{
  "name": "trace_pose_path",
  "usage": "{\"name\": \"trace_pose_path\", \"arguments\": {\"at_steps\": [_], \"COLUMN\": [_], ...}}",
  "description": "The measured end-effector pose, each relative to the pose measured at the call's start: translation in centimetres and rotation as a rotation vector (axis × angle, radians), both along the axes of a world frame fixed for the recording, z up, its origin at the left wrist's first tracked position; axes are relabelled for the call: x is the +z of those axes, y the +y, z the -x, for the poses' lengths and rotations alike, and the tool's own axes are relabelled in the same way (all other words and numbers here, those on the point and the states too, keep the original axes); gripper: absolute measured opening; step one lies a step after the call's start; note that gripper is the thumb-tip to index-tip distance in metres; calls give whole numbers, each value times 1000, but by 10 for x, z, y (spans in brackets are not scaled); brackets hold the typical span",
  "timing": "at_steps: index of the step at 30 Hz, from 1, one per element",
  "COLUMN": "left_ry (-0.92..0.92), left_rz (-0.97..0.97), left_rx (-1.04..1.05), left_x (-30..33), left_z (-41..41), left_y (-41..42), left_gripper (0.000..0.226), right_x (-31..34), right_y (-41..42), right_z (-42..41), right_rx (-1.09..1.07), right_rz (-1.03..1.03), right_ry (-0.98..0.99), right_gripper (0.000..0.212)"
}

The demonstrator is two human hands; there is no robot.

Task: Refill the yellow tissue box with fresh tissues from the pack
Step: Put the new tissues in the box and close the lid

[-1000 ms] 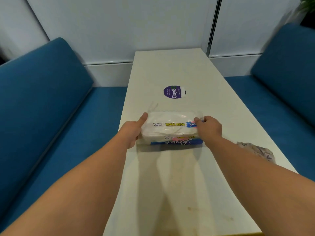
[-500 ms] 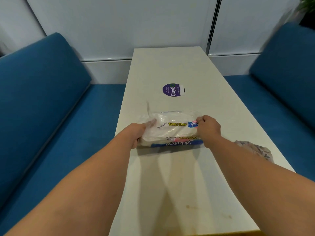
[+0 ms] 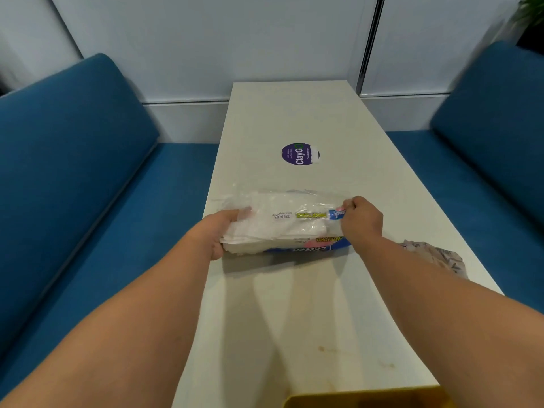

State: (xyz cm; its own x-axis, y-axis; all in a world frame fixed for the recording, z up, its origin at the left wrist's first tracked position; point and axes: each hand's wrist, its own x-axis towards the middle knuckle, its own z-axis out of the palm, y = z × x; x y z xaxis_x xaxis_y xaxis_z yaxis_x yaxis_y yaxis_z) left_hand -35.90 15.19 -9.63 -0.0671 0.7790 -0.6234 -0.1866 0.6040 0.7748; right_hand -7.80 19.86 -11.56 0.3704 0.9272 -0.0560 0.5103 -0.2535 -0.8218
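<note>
A plastic pack of white tissues with blue, pink and yellow print lies across the white table. My left hand grips the stack of tissues at the pack's open left end, where white sheets stick out of the loose wrapper. My right hand pinches the wrapper at the pack's right end. The rim of the yellow tissue box shows at the bottom edge, near me.
A crumpled patterned wrapper lies on the table by my right forearm. A round purple sticker sits farther up the table. Blue sofa benches flank the table on both sides, with a white wall behind.
My left hand has gone into the pack's open left end and taken hold of the tissues. The wrapper has loosened and slid right, baring white sheets. The yellow box has come into view.
</note>
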Motion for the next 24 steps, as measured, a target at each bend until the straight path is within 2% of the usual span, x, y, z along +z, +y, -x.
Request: {"name": "trace_pose_path", "arguments": {"at_steps": [3,7,11,16,19,21,22,24], "left_ry": [-16,3,25,58,61,43,25,-11], "left_rz": [-4,-26,-82,-169,-238,-279,-298,-332], "left_rx": [65,128,236,345,378,382,382,371], "left_x": [7,24,48,87,116,137,148,170], "left_z": [25,56,82,92,84,72,63,40], "left_y": [-12,-34,-55,-80,-95,-104,-108,-114], "left_gripper": [54,31,41,40,42,42,43,46], "right_x": [-1,0,10,25,36,45,50,57], "right_y": [1,4,2,-4,-16,-30,-38,-57], "right_z": [-21,-24,-19,-15,-10,-2,5,20], "right_rx": [-38,-62,-70,-42,-109,-143,-137,-62], "right_rz": [33,98,180,199,139,-19,-128,-280], "right_ry": [-83,-164,-250,-173,-238,-326,-308,-104], "right_gripper": [26,30,31,36,52,55,51,40]}}
